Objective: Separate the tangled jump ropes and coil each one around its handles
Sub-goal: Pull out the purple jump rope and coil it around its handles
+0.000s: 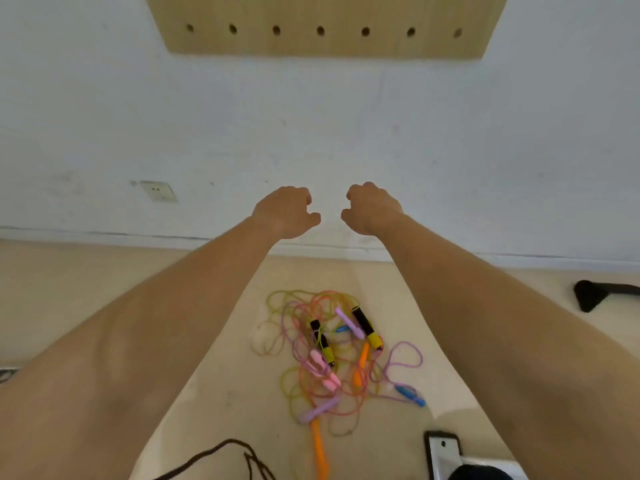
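Observation:
A tangle of jump ropes (332, 358) lies on the pale floor between my forearms. Its thin cords are green, pink, purple and orange. Among them I see black-and-yellow handles (367, 327), pink handles (323, 370), purple handles (318, 412), orange handles (318, 448) and a blue handle (410, 396). Both arms stretch forward well above the pile. My left hand (285, 211) and my right hand (370, 207) hang in front of the white wall with fingers curled under, holding nothing, a small gap between them.
A wooden board with a row of holes (325, 29) is fixed high on the wall, and a socket (159, 191) sits low at left. A dark cord (221, 455) lies at the bottom, a black object (595, 294) at right, a phone-like device (443, 452) at bottom right.

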{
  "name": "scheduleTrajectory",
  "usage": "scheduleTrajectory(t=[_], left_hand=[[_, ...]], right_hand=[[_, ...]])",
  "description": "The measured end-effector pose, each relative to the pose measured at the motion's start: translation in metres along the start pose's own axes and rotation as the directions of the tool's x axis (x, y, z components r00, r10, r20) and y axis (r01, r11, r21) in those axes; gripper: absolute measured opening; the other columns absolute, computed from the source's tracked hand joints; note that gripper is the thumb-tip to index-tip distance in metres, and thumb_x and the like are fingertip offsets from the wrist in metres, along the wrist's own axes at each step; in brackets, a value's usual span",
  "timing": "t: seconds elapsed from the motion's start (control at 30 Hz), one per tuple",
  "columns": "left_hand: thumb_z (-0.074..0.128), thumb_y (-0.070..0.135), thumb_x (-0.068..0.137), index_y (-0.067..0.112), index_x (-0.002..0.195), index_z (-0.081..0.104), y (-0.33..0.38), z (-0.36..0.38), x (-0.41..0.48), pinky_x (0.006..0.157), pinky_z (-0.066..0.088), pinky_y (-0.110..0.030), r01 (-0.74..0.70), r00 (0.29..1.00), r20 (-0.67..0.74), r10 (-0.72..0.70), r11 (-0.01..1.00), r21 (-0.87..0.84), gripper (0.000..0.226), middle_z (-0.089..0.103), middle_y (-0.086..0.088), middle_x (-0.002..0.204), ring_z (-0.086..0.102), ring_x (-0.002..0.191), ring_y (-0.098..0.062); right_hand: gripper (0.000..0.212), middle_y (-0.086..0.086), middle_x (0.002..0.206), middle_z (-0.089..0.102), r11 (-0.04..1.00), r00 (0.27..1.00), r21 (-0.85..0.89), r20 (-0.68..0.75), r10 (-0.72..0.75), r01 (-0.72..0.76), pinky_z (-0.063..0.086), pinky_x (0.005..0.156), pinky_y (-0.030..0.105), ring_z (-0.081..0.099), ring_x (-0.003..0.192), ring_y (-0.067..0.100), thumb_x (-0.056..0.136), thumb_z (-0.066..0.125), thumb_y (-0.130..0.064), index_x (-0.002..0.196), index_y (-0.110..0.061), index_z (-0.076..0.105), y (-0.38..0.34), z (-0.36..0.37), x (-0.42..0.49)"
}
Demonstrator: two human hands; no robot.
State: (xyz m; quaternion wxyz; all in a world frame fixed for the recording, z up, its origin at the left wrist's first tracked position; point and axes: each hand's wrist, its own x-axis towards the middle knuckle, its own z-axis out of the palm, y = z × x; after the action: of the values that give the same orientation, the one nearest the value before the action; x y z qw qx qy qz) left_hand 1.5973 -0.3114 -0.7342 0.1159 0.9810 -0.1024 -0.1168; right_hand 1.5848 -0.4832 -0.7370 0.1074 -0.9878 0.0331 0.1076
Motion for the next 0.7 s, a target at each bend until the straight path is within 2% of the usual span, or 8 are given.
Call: scheduleTrajectory(t=[0.17, 0.3, 0.47, 0.6, 0.7], left_hand=[[0.056, 0.045, 0.094, 0.017, 0.139, 0.051, -0.026, 0.123, -0.007, 0.098, 0.048, -0.040, -0.002, 0.999, 0.054, 0.003, 1.000, -0.028, 0.054, 0.057, -0.002, 0.138, 0.055, 0.121, -0.023], [0.058, 0.044, 0.093, 0.016, 0.138, 0.052, -0.034, 0.191, -0.024, 0.099, 0.047, -0.039, -0.007, 0.998, 0.062, 0.010, 0.999, -0.048, 0.053, 0.056, -0.004, 0.137, 0.054, 0.122, -0.024], [0.061, 0.044, 0.089, 0.017, 0.129, 0.059, -0.028, 0.231, -0.081, 0.097, 0.048, -0.036, -0.028, 1.000, 0.005, 0.028, 0.995, -0.093, 0.047, 0.062, -0.004, 0.128, 0.057, 0.115, -0.024], [0.062, 0.042, 0.090, 0.013, 0.119, 0.065, -0.027, 0.259, -0.140, 0.094, 0.049, -0.036, -0.065, 0.994, 0.087, 0.069, 0.997, -0.047, 0.041, 0.067, -0.010, 0.120, 0.060, 0.111, -0.028], [0.061, 0.039, 0.091, 0.016, 0.106, 0.068, -0.034, 0.281, -0.171, 0.087, 0.051, -0.035, -0.038, 0.991, 0.129, 0.045, 0.998, -0.054, 0.029, 0.069, -0.009, 0.108, 0.062, 0.103, -0.028]], right_hand=[[0.046, 0.009, 0.140, 0.045, 0.999, 0.997, -0.022, 0.067, -0.025, 0.026, 0.048, 0.094, 0.043, 0.051, 0.122, 0.031, 0.097, 0.049, -0.031, 0.140, -0.015, 0.047, 0.020, 0.132, -0.004], [0.046, 0.012, 0.139, 0.045, 0.999, 0.996, -0.031, 0.085, -0.022, 0.025, 0.047, 0.097, 0.045, 0.049, 0.123, 0.034, 0.097, 0.051, -0.033, 0.139, -0.014, 0.047, 0.037, 0.204, -0.021], [0.049, 0.011, 0.140, 0.049, 1.000, 0.999, 0.025, 0.045, 0.017, -0.018, 0.047, 0.101, 0.045, 0.051, 0.126, 0.034, 0.093, 0.053, -0.033, 0.138, -0.014, 0.050, 0.055, 0.246, -0.080], [0.050, 0.016, 0.138, 0.054, 0.999, 0.996, 0.030, 0.085, 0.016, -0.019, 0.047, 0.102, 0.046, 0.053, 0.125, 0.036, 0.092, 0.055, -0.039, 0.132, -0.010, 0.057, 0.073, 0.278, -0.136], [0.043, 0.018, 0.127, 0.060, 0.998, 0.993, 0.045, 0.117, 0.034, -0.039, 0.050, 0.091, 0.040, 0.058, 0.111, 0.036, 0.094, 0.053, -0.041, 0.122, -0.009, 0.060, 0.085, 0.302, -0.165]])
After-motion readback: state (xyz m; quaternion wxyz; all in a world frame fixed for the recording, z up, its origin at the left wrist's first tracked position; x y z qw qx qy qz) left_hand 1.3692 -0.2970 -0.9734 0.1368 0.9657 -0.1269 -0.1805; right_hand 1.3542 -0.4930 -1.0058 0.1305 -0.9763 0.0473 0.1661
